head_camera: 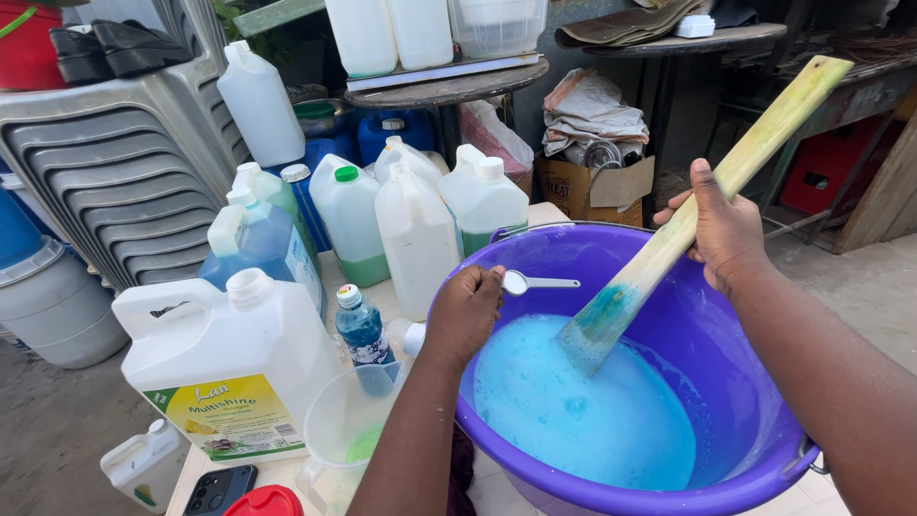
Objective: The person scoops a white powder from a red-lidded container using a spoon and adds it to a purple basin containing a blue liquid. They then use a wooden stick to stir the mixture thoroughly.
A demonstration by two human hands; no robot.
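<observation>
Head view: my right grip clenched the wooden paddle, its blade sunk in blue foam; my left grip pinched a measuring spoon.

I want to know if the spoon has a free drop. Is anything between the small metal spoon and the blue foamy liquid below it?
Nothing visible: the small metal spoon in the left hand hangs over open blue foamy liquid; the wooden paddle enters farther right.

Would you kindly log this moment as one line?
left hand: holds white spoon | right hand: grips wooden paddle | purple basin: blue foamy liquid
</observation>
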